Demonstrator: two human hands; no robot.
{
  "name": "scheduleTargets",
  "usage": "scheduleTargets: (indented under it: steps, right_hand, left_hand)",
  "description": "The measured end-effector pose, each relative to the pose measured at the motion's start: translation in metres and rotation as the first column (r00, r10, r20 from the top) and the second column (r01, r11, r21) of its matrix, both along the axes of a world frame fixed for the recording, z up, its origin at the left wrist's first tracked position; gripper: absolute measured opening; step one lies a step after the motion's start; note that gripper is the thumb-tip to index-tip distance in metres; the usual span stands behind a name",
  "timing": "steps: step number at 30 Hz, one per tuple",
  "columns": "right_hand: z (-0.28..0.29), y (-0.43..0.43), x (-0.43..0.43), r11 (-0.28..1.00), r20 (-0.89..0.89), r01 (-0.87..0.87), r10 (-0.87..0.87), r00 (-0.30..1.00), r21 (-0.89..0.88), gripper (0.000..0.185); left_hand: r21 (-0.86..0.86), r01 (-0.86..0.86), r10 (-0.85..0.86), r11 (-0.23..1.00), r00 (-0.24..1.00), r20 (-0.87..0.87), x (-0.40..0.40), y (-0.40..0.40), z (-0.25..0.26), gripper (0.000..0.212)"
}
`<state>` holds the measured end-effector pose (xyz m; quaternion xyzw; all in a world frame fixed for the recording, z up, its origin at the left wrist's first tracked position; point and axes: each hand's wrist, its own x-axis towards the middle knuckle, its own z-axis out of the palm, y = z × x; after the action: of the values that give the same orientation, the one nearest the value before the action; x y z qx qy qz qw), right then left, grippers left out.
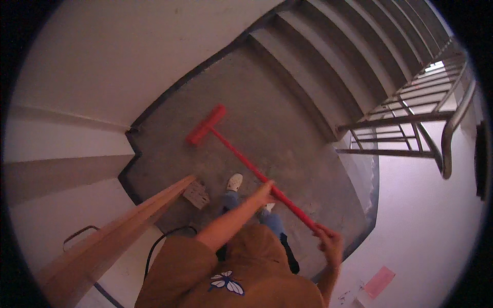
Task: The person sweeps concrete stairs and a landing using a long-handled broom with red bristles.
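Observation:
A red push broom slants across the view in front of me. Its wide head rests on or just above the grey concrete floor; blur hides the exact contact. My left hand is wrapped around the middle of the red handle. Farther back, close to the wall on the right, my right hand grips the handle's upper end. Below the handle, my pale clogs stand on the floor, one partly covered by the left hand and forearm.
Concrete stairs rise at the upper right beside a metal railing. On the left, a wooden door stands ajar with a rough block at its edge. A black cable curves nearby. Pink paper is on the right wall.

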<state>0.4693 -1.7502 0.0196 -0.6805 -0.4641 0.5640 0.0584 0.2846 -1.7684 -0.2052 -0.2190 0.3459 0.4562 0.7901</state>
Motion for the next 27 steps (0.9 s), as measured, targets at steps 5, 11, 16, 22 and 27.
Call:
scheduleTargets:
  steps: [5,11,16,22,27]
  right_hand:
    - [-0.044,-0.039,0.018,0.999,-0.174,0.006,-0.012,0.985,-0.037,0.024]
    - [-0.023,-0.071,0.169,0.996,-0.056,0.086,-0.085,0.995,0.021,0.025]
    - [0.002,-0.118,0.318,0.952,0.298,0.171,-0.245,0.923,0.253,0.026]
    - [0.046,-0.169,0.425,0.835,0.253,0.318,-0.460,0.851,0.448,0.023]
    - [0.047,-0.177,0.449,0.873,0.151,0.325,-0.399,0.904,0.362,0.023]
  left_hand:
    - [-0.251,0.063,-0.193,0.966,0.820,-0.539,0.008,-0.006,-0.028,0.029]
    - [-0.196,0.310,-0.366,0.930,0.820,-0.441,0.157,-0.036,-0.048,0.023]
    - [0.137,0.512,-0.484,0.848,0.853,-0.196,0.359,-0.068,-0.052,0.026]
    - [0.069,0.532,-0.521,0.844,0.843,-0.136,0.484,-0.089,0.039,0.018]
    - [-0.042,0.370,-0.373,0.928,0.918,-0.134,0.487,-0.117,0.036,0.017]
